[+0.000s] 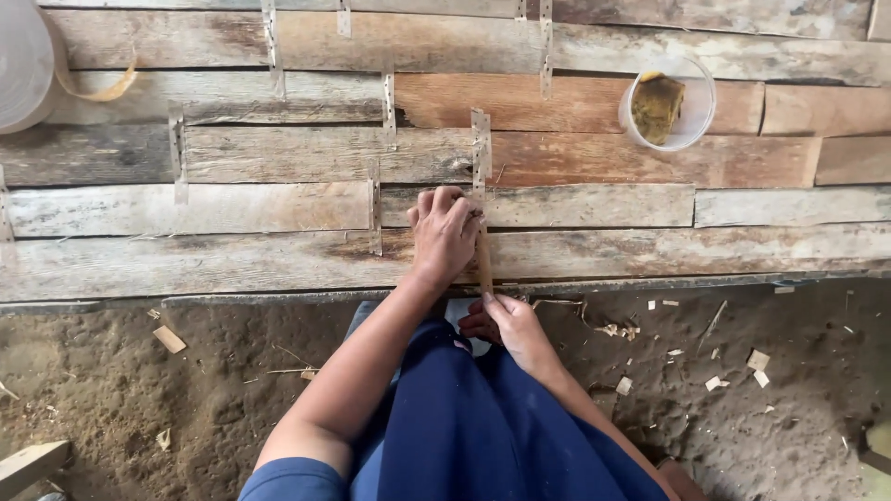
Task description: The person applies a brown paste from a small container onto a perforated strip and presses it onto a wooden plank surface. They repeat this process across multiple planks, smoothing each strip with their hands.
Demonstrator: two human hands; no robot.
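Note:
My left hand (444, 234) is closed around the upper part of a thin brown stick (484, 264) that lies across the front planks of a rough wooden board surface (232, 209). My right hand (506, 327) grips the stick's lower end just past the surface's front edge, above my blue-clad lap. The stick runs almost straight away from me, under a pale strip (480, 148) fixed across the planks. The part of the stick inside each fist is hidden.
A clear plastic cup (670, 102) with a brownish-yellow lump inside stands at the back right. A white roll (20, 65) with a tan band sits at the far left. Wood chips (756, 362) and shavings lie on the sandy ground.

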